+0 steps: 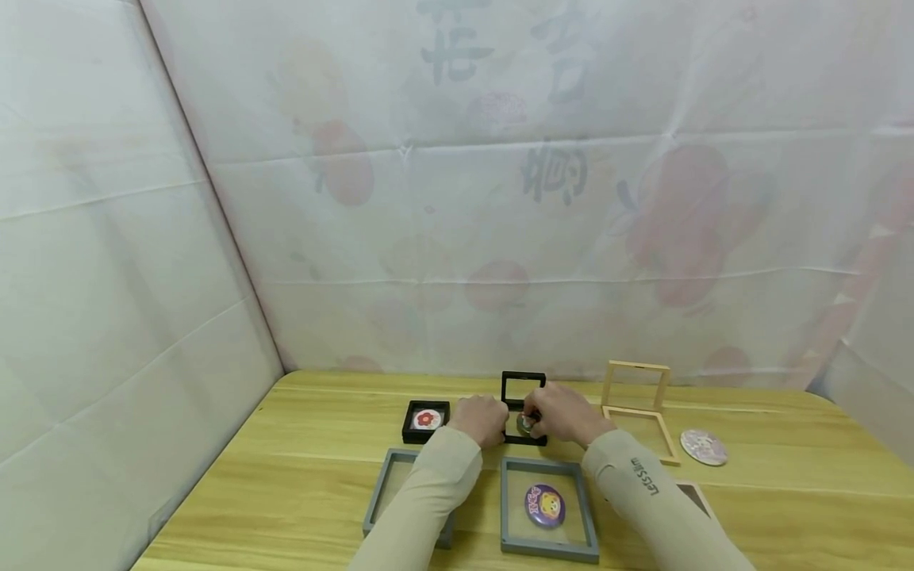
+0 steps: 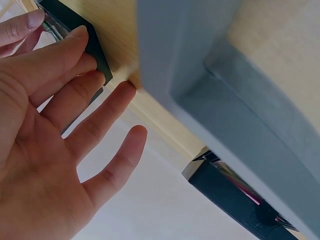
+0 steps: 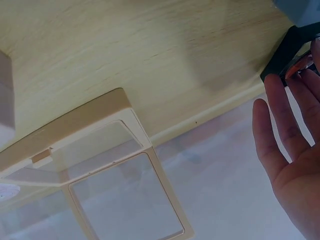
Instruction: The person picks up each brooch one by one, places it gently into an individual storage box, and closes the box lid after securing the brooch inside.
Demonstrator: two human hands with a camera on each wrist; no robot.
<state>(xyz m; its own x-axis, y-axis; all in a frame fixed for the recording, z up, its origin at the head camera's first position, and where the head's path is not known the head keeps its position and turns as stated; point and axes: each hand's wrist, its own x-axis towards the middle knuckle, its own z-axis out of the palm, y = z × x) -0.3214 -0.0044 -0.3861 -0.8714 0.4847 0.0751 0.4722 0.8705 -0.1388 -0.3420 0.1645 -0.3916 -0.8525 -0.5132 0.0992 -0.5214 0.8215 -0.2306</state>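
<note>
A small black display frame point(image 1: 524, 439) stands with its lid point(image 1: 524, 373) raised on the table. My left hand point(image 1: 481, 420) grips its left side, thumb and first fingers at the black edge point(image 2: 103, 62) in the left wrist view, while the other fingers spread free. From the right, my right hand point(image 1: 566, 414) pinches a round badge point(image 1: 524, 423) over the lower half of this frame. The badge point(image 3: 298, 66) shows a shiny rim at the fingertips in the right wrist view; much of its face is hidden.
Left of my hands lies a black frame point(image 1: 407, 428) with a flower badge point(image 1: 427, 419). Nearer are two grey frames point(image 1: 389, 476) point(image 1: 550, 549), one with a purple bear badge point(image 1: 545, 506). An open wooden-coloured frame point(image 1: 669, 444) and a pale round badge point(image 1: 704, 447) lie right.
</note>
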